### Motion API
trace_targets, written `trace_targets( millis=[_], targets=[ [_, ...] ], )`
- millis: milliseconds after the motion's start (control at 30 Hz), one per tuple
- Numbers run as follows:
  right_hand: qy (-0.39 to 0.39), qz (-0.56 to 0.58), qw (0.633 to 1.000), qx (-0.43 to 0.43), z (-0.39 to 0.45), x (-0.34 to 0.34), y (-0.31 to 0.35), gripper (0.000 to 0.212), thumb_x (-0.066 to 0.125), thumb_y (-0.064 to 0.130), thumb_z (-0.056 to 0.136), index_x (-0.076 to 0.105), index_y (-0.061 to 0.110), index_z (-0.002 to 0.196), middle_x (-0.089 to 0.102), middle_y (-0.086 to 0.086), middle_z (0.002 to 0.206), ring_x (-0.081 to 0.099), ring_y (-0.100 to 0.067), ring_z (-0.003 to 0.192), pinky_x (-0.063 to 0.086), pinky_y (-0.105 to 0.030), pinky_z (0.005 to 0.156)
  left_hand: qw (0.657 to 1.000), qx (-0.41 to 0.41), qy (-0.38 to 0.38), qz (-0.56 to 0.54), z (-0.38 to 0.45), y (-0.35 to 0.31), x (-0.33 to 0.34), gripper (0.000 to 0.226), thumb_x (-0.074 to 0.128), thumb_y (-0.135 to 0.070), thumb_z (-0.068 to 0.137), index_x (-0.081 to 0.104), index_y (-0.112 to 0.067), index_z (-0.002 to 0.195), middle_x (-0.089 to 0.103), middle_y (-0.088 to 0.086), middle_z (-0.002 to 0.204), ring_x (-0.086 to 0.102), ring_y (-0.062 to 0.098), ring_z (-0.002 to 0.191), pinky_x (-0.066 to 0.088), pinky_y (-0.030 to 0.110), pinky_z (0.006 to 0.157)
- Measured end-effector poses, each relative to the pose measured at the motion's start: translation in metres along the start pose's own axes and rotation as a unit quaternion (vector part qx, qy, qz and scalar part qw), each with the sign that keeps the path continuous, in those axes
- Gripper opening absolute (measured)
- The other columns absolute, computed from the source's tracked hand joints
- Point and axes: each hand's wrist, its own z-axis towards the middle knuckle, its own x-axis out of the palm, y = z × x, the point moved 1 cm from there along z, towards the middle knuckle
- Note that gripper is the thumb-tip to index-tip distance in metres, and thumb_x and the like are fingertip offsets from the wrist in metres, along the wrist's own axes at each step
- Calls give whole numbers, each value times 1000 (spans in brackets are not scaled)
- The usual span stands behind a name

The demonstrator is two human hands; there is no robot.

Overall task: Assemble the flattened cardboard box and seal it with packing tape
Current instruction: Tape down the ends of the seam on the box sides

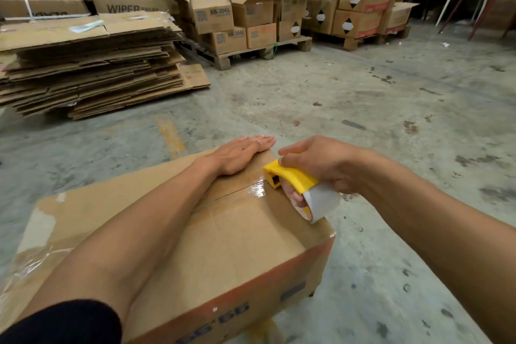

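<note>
A warehouse or storeroom: a bare, stained concrete floor (335, 98), wooden pallets (251, 54) stacked with printed cardboard cartons (212, 12), some with open flaps, and a tall pile of flattened boxes (92, 64) on the left.

box (229, 234): brown corrugated cardboard, matt, top creased and scuffed, pale torn patches near its left edge
tape strip (255, 190): clear plastic film, glossy, glinted along the seam
tape dispenser (290, 176): yellow plastic, smooth, slight sheen
tape roll (318, 204): pale film, smooth and shiny
floor (363, 98): bare concrete, rough, matt, stained dark in spots
flattened stack (92, 70): raw cardboard, dull, ragged edges
pallet (279, 49): unfinished wood
sleeve (61, 321): black cloth, matt
</note>
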Motion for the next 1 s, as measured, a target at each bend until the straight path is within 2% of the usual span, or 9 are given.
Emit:
trace_targets(
  millis=[100, 167, 367, 467, 533, 633, 733, 833, 1000],
  targets=[
    [11, -12, 1000, 26, -22, -6, -10, 36, 58, 12, 97, 56, 19, 132, 59, -16, 51, 56, -25, 40, 56, -35, 51, 1000, 11, -1, 22, -2, -4, 2, 54, 4, -29, 103, 22, -29, 153, 17, -14, 160, 12, 1, 147, 2, 23, 119],
    [17, 2, 999, 40, -38, -9, -16, 36, 57, 12, 97, 55, 18, 133, 58, -17, 52, 55, -25, 39, 55, -33, 47, 999, 15, -6, 30, -3, -5, 3, 51, 6, -24, 105, 21, -28, 154, 17, -14, 160, 12, 1, 147, 1, 20, 117],
    [-9, 35, 998, 55, -61, -11, -31, 35, 59, 12, 97, 58, 17, 131, 59, -17, 52, 53, -24, 35, 51, -28, 40, 999, 20, 1, 46, -5, -6, 6, 59, 2, -40, 99, 18, -29, 155, 14, -12, 162, 8, 2, 148, 1, 29, 121],
    [-35, 32, 998, 49, -58, -9, -32, 30, 63, 11, 93, 64, 16, 123, 65, -21, 70, 53, -25, 37, 53, -32, 44, 999, 24, 9, 45, -11, -15, 6, 51, 6, -34, 105, 10, -28, 155, 5, -10, 163, -1, 5, 150, -3, 33, 122],
    [-60, -9, 997, 43, -51, -9, -34, 26, 66, 16, 91, 69, 20, 117, 73, -19, 89, 56, -18, 36, 55, -31, 51, 997, 60, 17, 33, -19, -30, 9, 49, 7, -32, 106, 9, -29, 155, 3, -12, 163, -4, 2, 149, -6, 30, 121],
    [-88, -95, 991, 23, -46, -11, -34, 26, 70, 26, 87, 74, 25, 112, 74, -7, 107, 60, -8, 54, 56, -32, 75, 989, 132, 44, 43, -33, -54, 21, 51, 6, -32, 104, 13, -32, 155, 6, -18, 161, -4, -3, 147, -8, 24, 118],
    [-77, -91, 993, 28, -45, -13, -29, 25, 68, 27, 89, 73, 23, 113, 73, -5, 104, 62, -14, 67, 57, -27, 67, 989, 129, 35, 62, -36, -55, 25, 52, 4, -37, 102, 11, -36, 154, 6, -21, 161, -5, -3, 147, -5, 29, 121],
    [-71, -131, 988, 28, -39, -13, -23, 34, 68, 31, 88, 70, 16, 118, 71, -11, 114, 66, -24, 89, 58, -38, 85, 991, 106, 33, 79, -33, -51, 23, 50, 9, -37, 105, 10, -36, 155, 5, -21, 161, -4, 1, 148, -3, 37, 122],
    [-75, -109, 990, 43, -39, -11, -24, 33, 66, 29, 89, 70, 12, 117, 73, -15, 103, 69, -27, 74, 61, -38, 76, 989, 143, -1, 26, -49, -58, 33, 53, 14, -36, 101, 23, -31, 153, 14, -20, 159, 5, -2, 147, -1, 29, 120]
  ],
)
